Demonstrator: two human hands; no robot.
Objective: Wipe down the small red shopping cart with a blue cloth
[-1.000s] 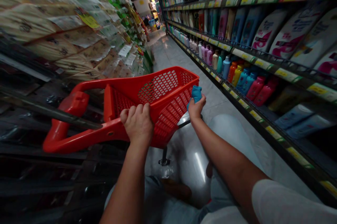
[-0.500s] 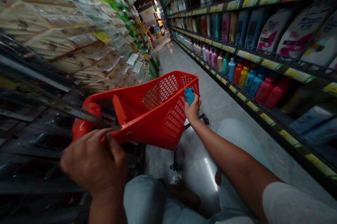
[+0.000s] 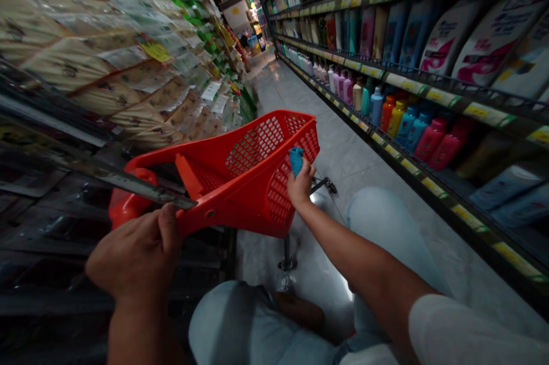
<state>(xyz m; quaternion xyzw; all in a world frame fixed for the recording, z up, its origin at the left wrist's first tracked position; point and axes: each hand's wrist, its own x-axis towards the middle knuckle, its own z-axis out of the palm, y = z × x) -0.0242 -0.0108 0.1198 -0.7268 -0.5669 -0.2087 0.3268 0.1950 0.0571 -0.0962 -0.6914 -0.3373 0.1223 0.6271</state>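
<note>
A red plastic shopping trolley (image 3: 240,176) with a mesh basket stands tilted in a shop aisle in front of me. My left hand (image 3: 135,253) is closed on its handle at the near left corner. My right hand (image 3: 299,185) is closed on a blue cloth (image 3: 295,159) and presses it against the basket's right outer wall, near the rim. My knees in light trousers show below.
Shelves of bottles (image 3: 398,119) run along the right side. Packaged goods (image 3: 128,67) fill the racks on the left, very close to the trolley. The tiled aisle floor (image 3: 295,90) stretches ahead. A metal bar (image 3: 107,179) crosses in front of the trolley handle.
My left hand left the basket's rear rim and moved down-left to the handle. My right hand with the cloth slid a little down and back along the right wall.
</note>
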